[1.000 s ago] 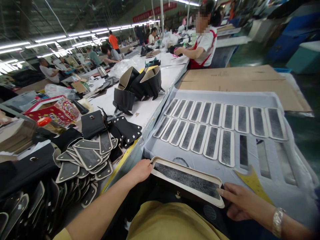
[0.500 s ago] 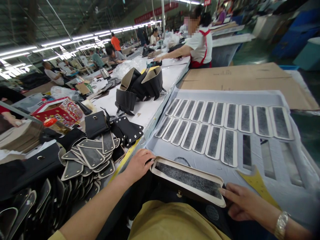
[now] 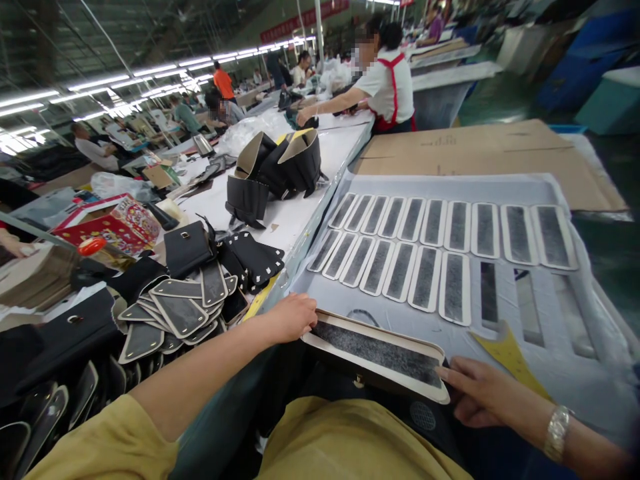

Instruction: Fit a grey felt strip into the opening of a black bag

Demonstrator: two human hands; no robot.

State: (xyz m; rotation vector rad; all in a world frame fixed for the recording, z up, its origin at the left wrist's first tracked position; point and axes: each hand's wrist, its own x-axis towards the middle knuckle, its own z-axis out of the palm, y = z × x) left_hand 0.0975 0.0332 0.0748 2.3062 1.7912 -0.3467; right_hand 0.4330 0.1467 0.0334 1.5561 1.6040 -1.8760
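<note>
"How do the hands hold on?"

"The left hand [image 3: 293, 317] pinches a pale-edged panel [image 3: 377, 350] at its left end. The right hand [image 3: 477, 393] pinches the other end; whether the digit on its dark face is thumb or finger, I can't tell."

"So where's the panel?"

"Stretched between both hands, tilted, its right end closer to the wearer's body. Just below its near edge, a metal clasp [image 3: 359, 381] shows against something dark. A watch [image 3: 557, 433] sits on the right wrist."

"And beyond the grip?"

"A yellow piece [image 3: 513, 363] lies just past the right hand. Farther out, two rows of similar panels [image 3: 425, 279] lie on a grey sheet [image 3: 450, 187]."

"Left of the grip?"

"A heap of dark strips [image 3: 177, 313] with pale edges, then black tabs [image 3: 255, 257]. Past those, black bags [image 3: 305, 167] stand on the white table [image 3: 295, 223], and a red box [image 3: 133, 230] sits farther left."

"Farthest?"

"Cardboard [image 3: 480, 150] beyond the rows, then a co-worker [image 3: 393, 87] with red straps, reaching across the table."
</note>
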